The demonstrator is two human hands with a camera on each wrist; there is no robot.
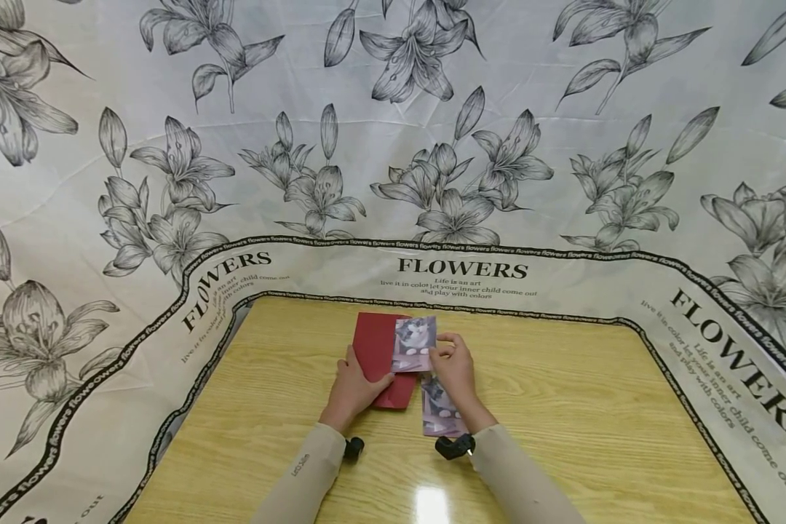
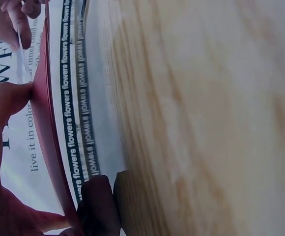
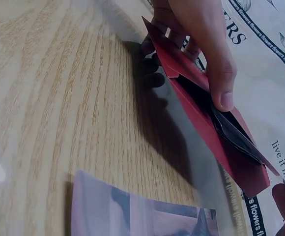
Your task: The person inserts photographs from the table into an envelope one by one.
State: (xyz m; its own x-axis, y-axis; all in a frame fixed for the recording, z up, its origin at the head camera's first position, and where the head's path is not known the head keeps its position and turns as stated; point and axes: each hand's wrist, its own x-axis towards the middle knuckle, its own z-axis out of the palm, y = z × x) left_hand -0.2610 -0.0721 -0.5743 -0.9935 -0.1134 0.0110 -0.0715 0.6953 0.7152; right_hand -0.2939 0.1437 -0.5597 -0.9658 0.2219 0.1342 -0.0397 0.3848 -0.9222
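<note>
My left hand grips a red envelope, thumb on its face and fingers around its far side. In the right wrist view the envelope's long side gapes, and a dark, thin insert shows inside near the thumb. My right hand pinches the right edge of a cat photo card, which overlaps the envelope's front in the head view. A second photo card with a similar cat picture lies on the table below the right hand, partly covered by it.
The wood-grain table carries a bright glare spot near its front. Behind it and along the sides hangs a flower-printed cloth with black lettering. Black wrist devices sit at both sleeve cuffs.
</note>
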